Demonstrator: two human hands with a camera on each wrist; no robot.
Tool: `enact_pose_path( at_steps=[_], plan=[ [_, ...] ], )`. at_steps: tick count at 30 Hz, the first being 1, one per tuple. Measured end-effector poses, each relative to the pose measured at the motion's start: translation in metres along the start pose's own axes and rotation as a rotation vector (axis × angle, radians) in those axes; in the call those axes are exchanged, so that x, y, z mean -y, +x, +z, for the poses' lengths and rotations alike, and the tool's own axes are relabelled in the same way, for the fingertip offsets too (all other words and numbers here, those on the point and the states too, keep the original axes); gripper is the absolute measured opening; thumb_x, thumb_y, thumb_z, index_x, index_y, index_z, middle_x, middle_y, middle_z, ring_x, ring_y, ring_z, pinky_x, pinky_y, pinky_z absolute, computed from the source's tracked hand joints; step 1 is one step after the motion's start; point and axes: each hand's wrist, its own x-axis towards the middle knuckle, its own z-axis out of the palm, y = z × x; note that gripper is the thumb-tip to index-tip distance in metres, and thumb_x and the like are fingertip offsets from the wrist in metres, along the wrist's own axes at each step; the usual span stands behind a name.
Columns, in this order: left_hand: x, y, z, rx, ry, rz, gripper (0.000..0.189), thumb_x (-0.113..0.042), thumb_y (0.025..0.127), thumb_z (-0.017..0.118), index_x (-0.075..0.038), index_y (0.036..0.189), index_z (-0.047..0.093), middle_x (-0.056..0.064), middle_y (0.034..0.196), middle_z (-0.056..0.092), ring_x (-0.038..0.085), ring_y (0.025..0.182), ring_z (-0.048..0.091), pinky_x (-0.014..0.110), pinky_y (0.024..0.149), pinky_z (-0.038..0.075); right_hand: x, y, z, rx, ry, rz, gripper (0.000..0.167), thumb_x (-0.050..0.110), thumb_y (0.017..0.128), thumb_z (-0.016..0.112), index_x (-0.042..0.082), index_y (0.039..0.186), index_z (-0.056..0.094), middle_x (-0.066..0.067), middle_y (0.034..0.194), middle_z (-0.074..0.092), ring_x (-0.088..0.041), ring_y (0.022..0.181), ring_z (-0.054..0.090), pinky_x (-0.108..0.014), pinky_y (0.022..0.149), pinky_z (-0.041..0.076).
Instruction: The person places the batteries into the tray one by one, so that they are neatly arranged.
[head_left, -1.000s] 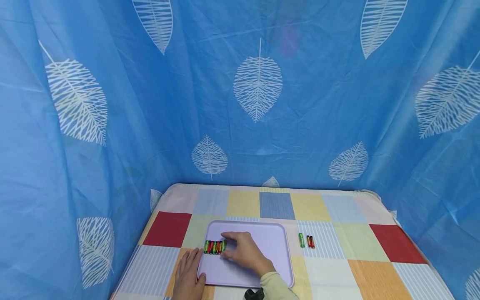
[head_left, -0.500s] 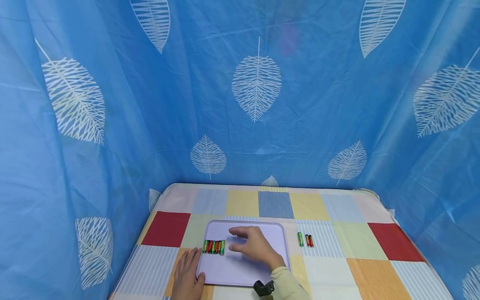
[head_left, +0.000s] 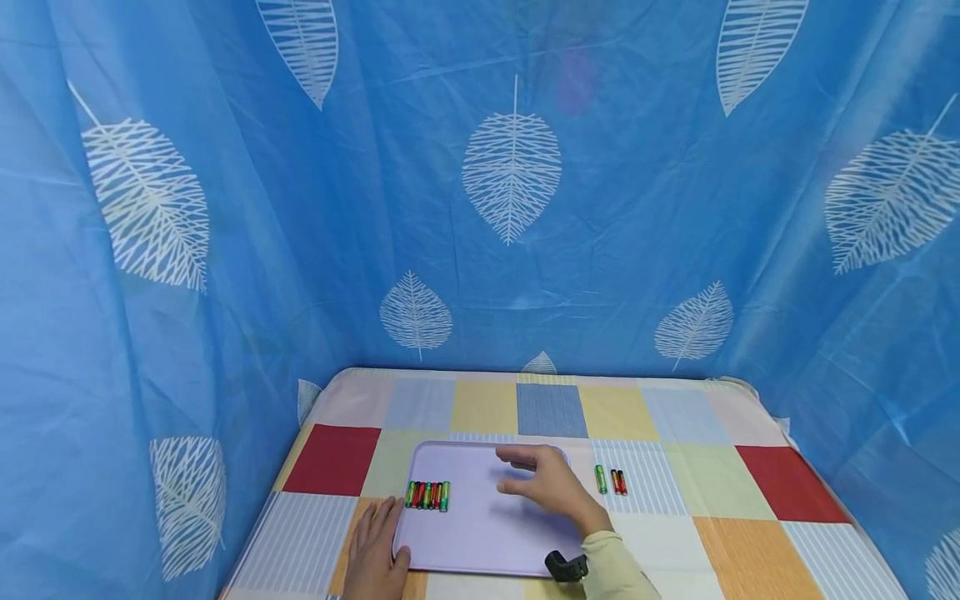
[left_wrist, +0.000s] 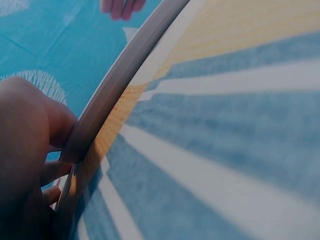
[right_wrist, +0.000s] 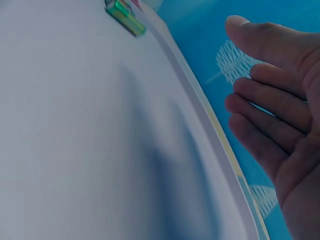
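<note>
A pale lilac tray [head_left: 480, 542] lies on the table, with a row of several green and red batteries [head_left: 427, 495] side by side at its left edge. My left hand [head_left: 375, 550] rests against the tray's left rim, fingers extended; the left wrist view shows the thumb and fingers at the tray's corner [left_wrist: 77, 145]. Above the tray's right part hovers my right hand [head_left: 551, 483], thumb apart from the fingers and nothing between them. In the right wrist view, that hand [right_wrist: 275, 100] is empty, with a green battery [right_wrist: 125, 19] at the row's end visible beyond.
Right of the tray, on the patchwork tablecloth [head_left: 735, 550], lie one green battery [head_left: 601, 479] and two smaller red-and-black batteries [head_left: 618, 482]. A blue curtain with white leaves [head_left: 600, 208] stands behind the table and on both sides.
My right hand has left the end of the battery row and moved right across the tray, uncovering the last green battery. The left hand has stayed at the tray's edge.
</note>
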Motion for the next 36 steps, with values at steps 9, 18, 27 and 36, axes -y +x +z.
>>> enact_pose_path(
  at_steps=[9,18,27,36],
  plan=[
    [0.001,0.0,0.001,-0.006,0.002,-0.006,0.073,-0.004,0.09,0.068,0.003,0.16,0.049,0.03,0.166,0.045,0.057,0.157,0.024,0.078,0.127,0.015,-0.018,-0.02,-0.031,-0.061,-0.005,0.02,0.055,0.018,0.089,0.091,0.0,0.138,0.073,-0.015,0.138,0.076,-0.04,0.127,0.074,-0.044,0.109,0.061],
    [0.002,0.001,0.001,0.004,0.005,0.0,0.073,-0.004,0.091,0.068,0.003,0.161,0.048,0.03,0.166,0.044,0.057,0.157,0.024,0.078,0.127,0.015,-0.029,-0.042,-0.066,-0.081,-0.056,0.069,0.057,0.018,0.09,0.091,-0.002,0.14,0.072,-0.017,0.14,0.075,-0.041,0.129,0.072,-0.045,0.11,0.06],
    [0.001,-0.001,0.001,0.006,0.0,0.0,0.073,-0.005,0.091,0.068,0.003,0.161,0.048,0.03,0.166,0.044,0.058,0.158,0.023,0.079,0.127,0.013,-0.04,-0.066,-0.092,-0.125,-0.143,0.149,0.058,0.019,0.088,0.092,0.002,0.14,0.073,-0.013,0.137,0.077,-0.038,0.128,0.074,-0.048,0.109,0.061],
    [0.0,-0.002,0.002,0.003,0.004,-0.011,0.072,-0.005,0.092,0.067,0.002,0.162,0.047,0.028,0.168,0.043,0.055,0.159,0.021,0.078,0.128,0.012,-0.047,-0.079,-0.117,-0.099,-0.185,0.174,0.057,0.019,0.09,0.091,0.003,0.141,0.072,-0.014,0.14,0.075,-0.038,0.131,0.072,-0.051,0.108,0.06]
  ],
)
